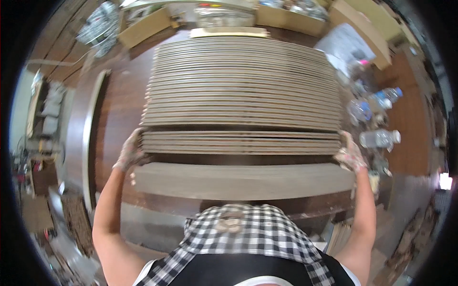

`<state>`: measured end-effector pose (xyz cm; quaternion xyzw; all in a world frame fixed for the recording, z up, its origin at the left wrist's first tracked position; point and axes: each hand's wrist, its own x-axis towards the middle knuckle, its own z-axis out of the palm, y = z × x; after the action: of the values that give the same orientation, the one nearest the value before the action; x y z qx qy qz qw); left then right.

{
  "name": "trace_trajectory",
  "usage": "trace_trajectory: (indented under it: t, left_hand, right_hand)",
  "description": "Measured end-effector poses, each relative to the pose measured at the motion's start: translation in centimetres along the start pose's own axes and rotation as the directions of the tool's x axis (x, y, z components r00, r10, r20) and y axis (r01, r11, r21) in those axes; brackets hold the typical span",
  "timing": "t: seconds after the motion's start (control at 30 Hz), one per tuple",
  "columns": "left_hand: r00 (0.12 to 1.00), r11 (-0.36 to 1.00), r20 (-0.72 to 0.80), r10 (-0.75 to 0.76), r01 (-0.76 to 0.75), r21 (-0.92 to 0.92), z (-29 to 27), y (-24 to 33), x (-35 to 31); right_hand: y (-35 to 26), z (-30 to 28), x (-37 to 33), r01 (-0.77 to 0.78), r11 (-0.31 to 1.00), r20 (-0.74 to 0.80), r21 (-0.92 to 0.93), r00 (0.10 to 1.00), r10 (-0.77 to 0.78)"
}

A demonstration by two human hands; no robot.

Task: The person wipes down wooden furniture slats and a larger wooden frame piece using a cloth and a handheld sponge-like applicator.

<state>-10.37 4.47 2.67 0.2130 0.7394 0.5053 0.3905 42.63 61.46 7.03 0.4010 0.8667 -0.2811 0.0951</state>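
Note:
Several long grey-brown wooden slats (243,143) stand on edge in a bundle, with my two gloved hands closed on its ends. My left hand (132,150) wraps the left end; my right hand (351,151) wraps the right end. Beyond the bundle, past a narrow dark gap, a large block of similar slats (243,81) is packed side by side. Nearer to me, a single wide board (243,181) lies flat along the table's front edge. The fingertips are partly hidden behind the slat ends.
Plastic bottles (380,138) stand and lie on the dark brown table (121,95) at right. A long strip (90,138) runs along its left side. Cardboard boxes (145,31) line the far edge, beside a pale board (229,32). Clear plastic wrap (350,43) lies far right.

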Motion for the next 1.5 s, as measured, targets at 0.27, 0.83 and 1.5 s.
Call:
trace_trajectory:
  t: [0.27,0.83,1.5]
  left_hand:
    - [0.992,0.896,-0.032,0.123,-0.097,0.434,2.0,2.0,-0.2]
    - [0.985,0.943,-0.093,0.148,-0.112,0.313,-3.8,12.4,-8.7]
    - [0.854,0.69,-0.17,0.491,-0.262,0.675,1.0,8.0,-14.1]
  right_hand:
    - [0.2,-0.2,1.0,0.183,0.974,0.045,-0.136,0.983,-0.179]
    - [-2.8,-12.8,-8.0,0.132,0.831,0.014,0.541,0.986,-0.166]
    - [-4.6,-14.3,-17.1,0.254,0.513,-0.375,0.82,0.915,0.146]
